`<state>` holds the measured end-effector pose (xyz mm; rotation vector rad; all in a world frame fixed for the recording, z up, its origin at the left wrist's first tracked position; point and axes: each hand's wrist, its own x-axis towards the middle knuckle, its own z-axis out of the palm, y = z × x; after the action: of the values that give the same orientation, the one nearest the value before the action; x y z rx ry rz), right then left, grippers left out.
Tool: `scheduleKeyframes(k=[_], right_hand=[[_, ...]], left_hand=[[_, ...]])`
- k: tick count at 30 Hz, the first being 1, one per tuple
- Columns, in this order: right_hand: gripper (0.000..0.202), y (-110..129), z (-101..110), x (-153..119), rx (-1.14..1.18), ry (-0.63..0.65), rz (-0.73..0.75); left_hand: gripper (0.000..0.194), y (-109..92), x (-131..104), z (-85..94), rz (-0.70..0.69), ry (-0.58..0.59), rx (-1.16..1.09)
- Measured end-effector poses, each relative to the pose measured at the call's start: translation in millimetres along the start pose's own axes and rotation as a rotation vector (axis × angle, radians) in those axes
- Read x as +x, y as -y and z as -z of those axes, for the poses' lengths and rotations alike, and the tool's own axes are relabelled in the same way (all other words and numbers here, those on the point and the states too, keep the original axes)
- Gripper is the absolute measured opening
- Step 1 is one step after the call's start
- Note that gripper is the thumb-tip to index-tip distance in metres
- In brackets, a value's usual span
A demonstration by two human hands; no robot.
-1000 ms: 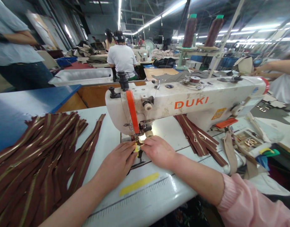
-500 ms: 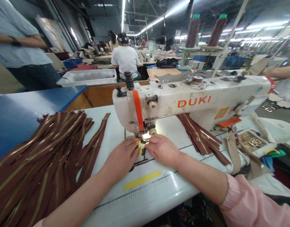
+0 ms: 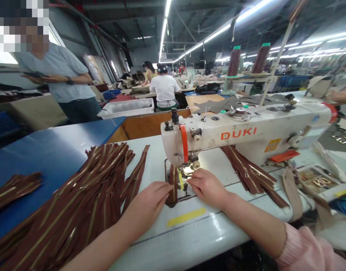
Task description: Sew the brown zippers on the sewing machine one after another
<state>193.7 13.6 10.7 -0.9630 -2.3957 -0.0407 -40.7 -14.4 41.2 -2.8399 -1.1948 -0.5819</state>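
Across the pale desk, our left hand is now sitting farther from the presser foot than 0.5 s ago, its fingertips touching a brown zipper strip lying just left of the foot, so we are probably drawing it clear. Our hands are staying apart, the right hand hovering beside the foot, and we cannot tell whether either is pinching anything. The zipper pile is crowding our left forearm, while the sewing machine is overhanging the work.
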Motion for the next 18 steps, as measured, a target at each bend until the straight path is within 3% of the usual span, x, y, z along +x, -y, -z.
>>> scheduleKeyframes(k=[5, 7, 12, 16, 18], right_hand=[[0.020, 12, 5, -12, -0.010, -0.009, -0.018], [0.021, 16, 7, -19, 0.014, -0.020, -0.028], [0.021, 23, 12, -29, 0.282, -0.112, -0.167], [0.020, 40, 25, -26, 0.703, -0.108, -0.394], [0.019, 49, 37, -25, 0.902, -0.042, -0.478]], left_hand=[[0.034, 9, 52, -1.2, -0.103, 0.304, -0.011], [0.028, 9, 61, 1.3, -0.092, 0.356, -0.048], [0.014, -3, 52, 8.2, 0.053, 0.322, -0.089], [0.008, -41, 37, 8.6, 0.244, 0.208, -0.218], [0.006, -62, 28, 12.0, 0.418, 0.104, -0.507]])
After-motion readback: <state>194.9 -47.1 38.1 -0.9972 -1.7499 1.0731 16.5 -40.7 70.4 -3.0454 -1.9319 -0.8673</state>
